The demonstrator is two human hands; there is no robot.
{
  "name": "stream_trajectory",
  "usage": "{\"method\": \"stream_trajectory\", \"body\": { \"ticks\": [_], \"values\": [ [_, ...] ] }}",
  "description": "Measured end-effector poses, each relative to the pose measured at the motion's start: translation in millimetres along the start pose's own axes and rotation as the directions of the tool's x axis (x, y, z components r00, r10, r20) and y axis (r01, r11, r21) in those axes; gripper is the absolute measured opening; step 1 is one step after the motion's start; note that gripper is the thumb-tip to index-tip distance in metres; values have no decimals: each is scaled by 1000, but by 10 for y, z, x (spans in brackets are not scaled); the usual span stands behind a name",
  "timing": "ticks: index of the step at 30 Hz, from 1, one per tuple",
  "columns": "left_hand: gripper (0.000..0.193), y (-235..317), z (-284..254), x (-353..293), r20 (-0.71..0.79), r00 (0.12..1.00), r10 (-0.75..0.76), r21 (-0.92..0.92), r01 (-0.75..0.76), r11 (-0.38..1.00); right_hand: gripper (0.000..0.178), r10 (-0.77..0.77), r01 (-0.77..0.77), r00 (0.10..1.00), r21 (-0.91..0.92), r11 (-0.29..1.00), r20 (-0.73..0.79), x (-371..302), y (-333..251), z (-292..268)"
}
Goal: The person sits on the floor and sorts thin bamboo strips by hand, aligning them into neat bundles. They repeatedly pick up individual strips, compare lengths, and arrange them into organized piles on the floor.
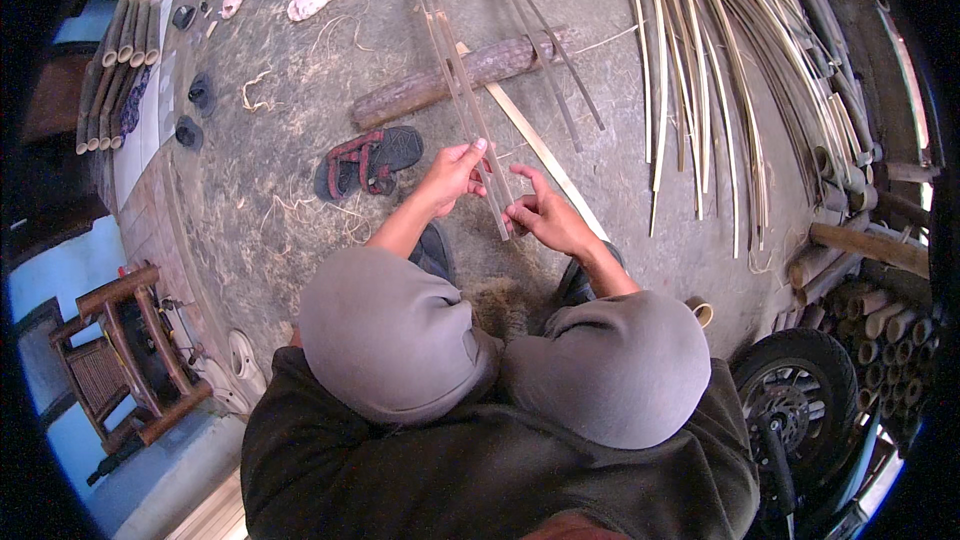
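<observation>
Between my knees and the log, long thin brown bamboo strips [463,90] run side by side away from me, their near ends in my hands. My left hand [452,178] grips them from the left, its thumb on top. At the near end my right hand [550,217] pinches a strip between thumb and fingers, with the index finger raised. Beyond, the strips pass over a wooden log [455,82] lying on the floor. Two more dark strips [548,45] rest across the log to the right. A pale flat strip [540,150] slants from the log towards my right foot.
Many long bamboo strips [690,60] lie spread at the right. Cut bamboo tubes [890,340] are stacked beside a motorcycle wheel [795,395]. A red and black sandal [368,162] lies left of my hands. A wooden chair [125,360] stands at the left, near more bamboo poles [117,70].
</observation>
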State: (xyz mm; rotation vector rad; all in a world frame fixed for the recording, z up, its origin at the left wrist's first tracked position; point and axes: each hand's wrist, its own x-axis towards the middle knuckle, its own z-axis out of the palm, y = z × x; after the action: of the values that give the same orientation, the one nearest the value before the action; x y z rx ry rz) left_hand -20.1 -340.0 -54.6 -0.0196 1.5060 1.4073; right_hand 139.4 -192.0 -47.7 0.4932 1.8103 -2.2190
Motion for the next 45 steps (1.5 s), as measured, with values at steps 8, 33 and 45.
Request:
{"method": "stream_trajectory", "body": {
  "ticks": [8,33,45],
  "values": [
    [32,-61,-84,32,-11,1000,7,-63,-8,998,21,52,-44,997,-158,987,50,31,-108,-12],
    [26,-161,-132,115,13,999,-53,-99,54,994,23,-725,-4,620,-926,378,-299,619,-168,-864],
    [25,-171,-65,89,28,999,-23,-144,27,989,23,-438,334,880,-414,846,-183,-127,201,-97]
  ]
}}
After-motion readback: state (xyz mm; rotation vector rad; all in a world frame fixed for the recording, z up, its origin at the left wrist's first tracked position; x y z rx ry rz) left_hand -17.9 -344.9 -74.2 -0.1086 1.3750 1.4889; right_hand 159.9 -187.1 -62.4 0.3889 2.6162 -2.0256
